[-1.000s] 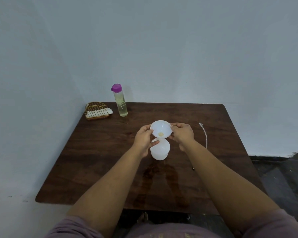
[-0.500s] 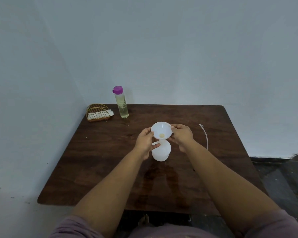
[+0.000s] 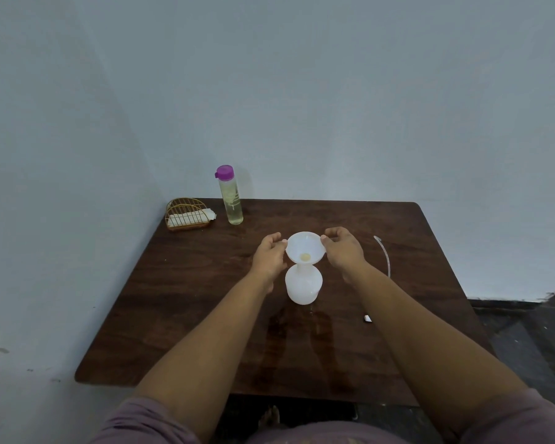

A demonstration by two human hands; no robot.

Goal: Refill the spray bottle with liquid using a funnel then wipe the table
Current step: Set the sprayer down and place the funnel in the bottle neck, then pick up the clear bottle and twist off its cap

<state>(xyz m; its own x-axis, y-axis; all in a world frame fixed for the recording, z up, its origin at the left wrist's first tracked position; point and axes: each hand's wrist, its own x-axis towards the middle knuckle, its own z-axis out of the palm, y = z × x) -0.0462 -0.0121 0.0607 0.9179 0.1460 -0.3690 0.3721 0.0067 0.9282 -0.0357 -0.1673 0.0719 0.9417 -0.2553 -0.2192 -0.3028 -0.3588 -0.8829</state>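
A white plastic spray bottle (image 3: 303,286) without its sprayer stands upright at the middle of the dark wooden table (image 3: 180,302). A white funnel (image 3: 305,249) sits in its neck, with a yellowish spot at its throat. My left hand (image 3: 269,256) holds the funnel's left rim with its fingertips. My right hand (image 3: 343,249) pinches the right rim. A tall clear bottle of pale yellow liquid (image 3: 230,201) with a purple cap stands shut at the back left. The sprayer's thin dip tube (image 3: 383,256) lies right of my right hand, its head mostly hidden behind my forearm.
A gold wire basket (image 3: 186,209) holding a folded white cloth (image 3: 189,216) sits at the table's back left corner, against the wall. A wet sheen (image 3: 302,341) lies on the wood in front of the spray bottle. The wall runs along the back and left edges.
My left hand has left the spray bottle's neck and moved up to the funnel's rim, so the whole bottle shows. My right hand stays at the rim.
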